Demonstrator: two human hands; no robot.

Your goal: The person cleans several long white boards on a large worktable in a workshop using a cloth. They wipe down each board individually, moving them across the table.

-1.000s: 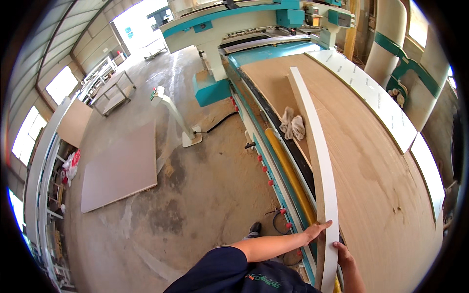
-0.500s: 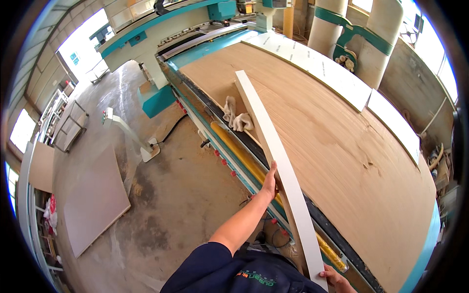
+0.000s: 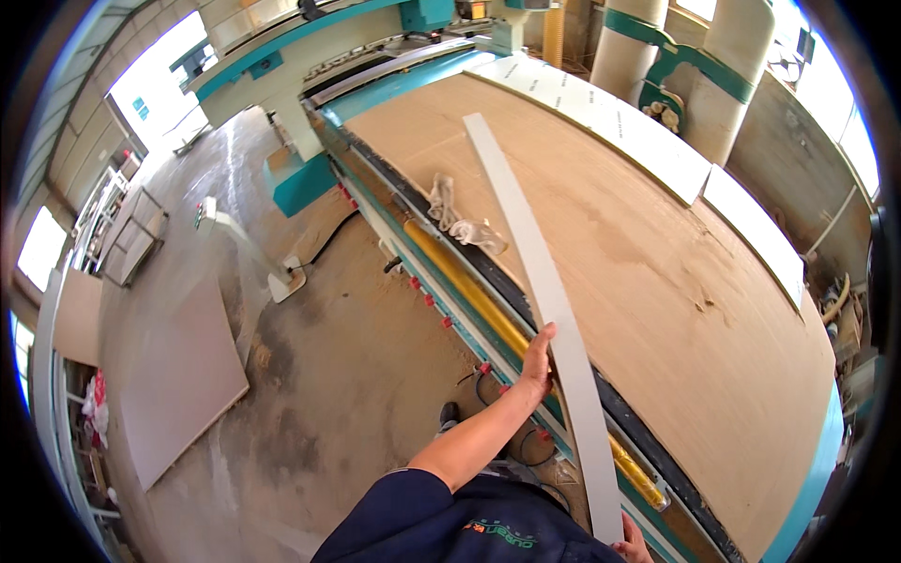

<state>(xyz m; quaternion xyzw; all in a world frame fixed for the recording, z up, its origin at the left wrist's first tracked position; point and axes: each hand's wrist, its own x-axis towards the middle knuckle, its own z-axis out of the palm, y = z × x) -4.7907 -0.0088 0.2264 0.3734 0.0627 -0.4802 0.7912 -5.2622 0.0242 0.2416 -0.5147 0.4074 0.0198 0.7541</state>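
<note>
A long, narrow white board (image 3: 554, 296) slants across the machine bed's near edge, its far end over the wood-coloured sheet (image 3: 657, 310). My left hand (image 3: 539, 362) grips its left edge about midway, thumb up along the side and the other fingers hidden beneath. At the near end, by the bottom of the picture, my right hand (image 3: 633, 544) holds the board's right side; only part of that hand shows. A pair of crumpled whitish gloves (image 3: 462, 220) lies at the bed's edge, left of the board.
A yellow roller (image 3: 469, 300) runs along the bed's side. White panels (image 3: 601, 117) lie on the sheet's far side. The teal-and-cream gantry (image 3: 300, 80) spans the far end. On the floor at left stand a control pedestal (image 3: 249, 244) and a large flat panel (image 3: 183, 385).
The board has turned, so its broad face now shows with less of its side edge. My left hand has shifted slightly right and nearer, and my right hand has moved lower.
</note>
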